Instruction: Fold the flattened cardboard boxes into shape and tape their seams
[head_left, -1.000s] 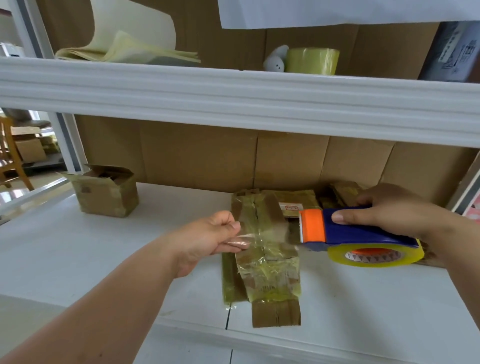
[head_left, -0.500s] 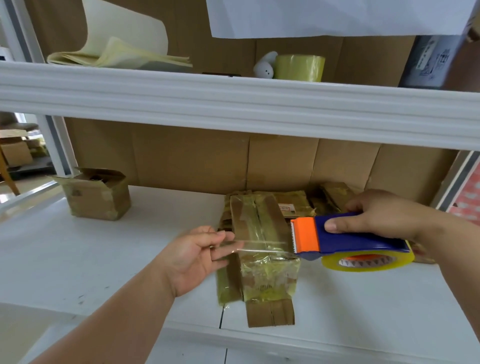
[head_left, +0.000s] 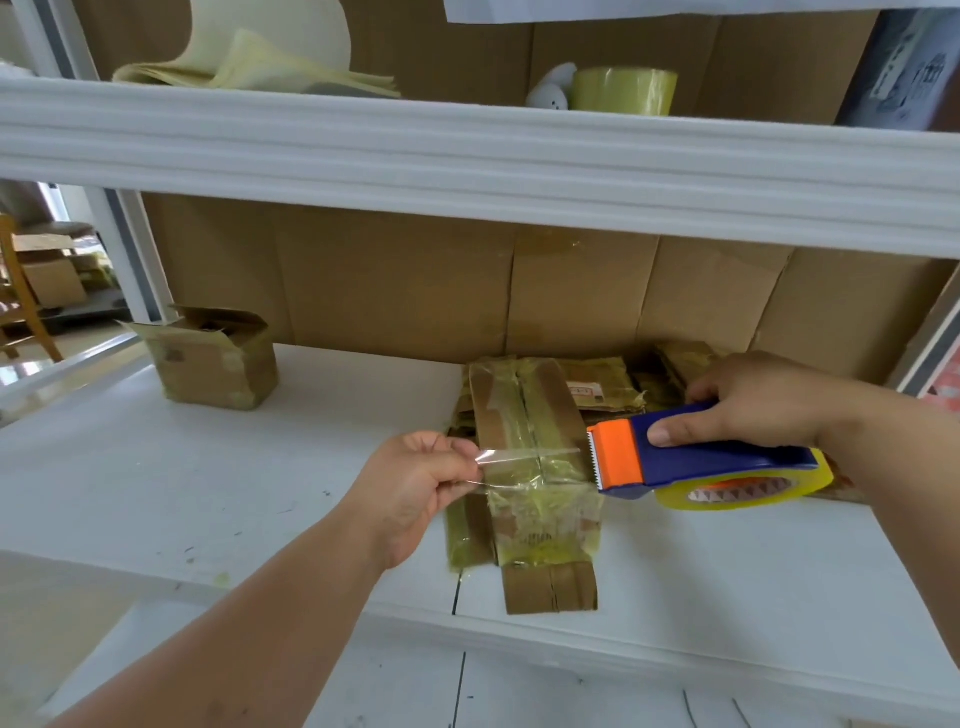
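A stack of flattened cardboard boxes (head_left: 524, 415), covered in old yellowish tape, lies on the white shelf (head_left: 182, 478) in the middle. My right hand (head_left: 753, 400) grips a blue and orange tape dispenser (head_left: 696, 457) with a yellow tape roll, held just right of the stack. My left hand (head_left: 415, 478) pinches the free end of the clear tape strip (head_left: 530, 454), which stretches across above the stack to the dispenser's toothed blade. More flattened boxes (head_left: 675, 369) lie behind, partly hidden by my right hand.
A small folded cardboard box (head_left: 213, 358) with open flaps stands at the back left. A cardboard sheet (head_left: 415, 280) lines the back. The upper shelf (head_left: 467, 156) overhangs, bearing paper sheets (head_left: 260, 67) and a spare tape roll (head_left: 623, 91).
My left hand has drawn the tape end further left, away from the dispenser, so the strip is longer. The view has shifted slightly downward and closer.
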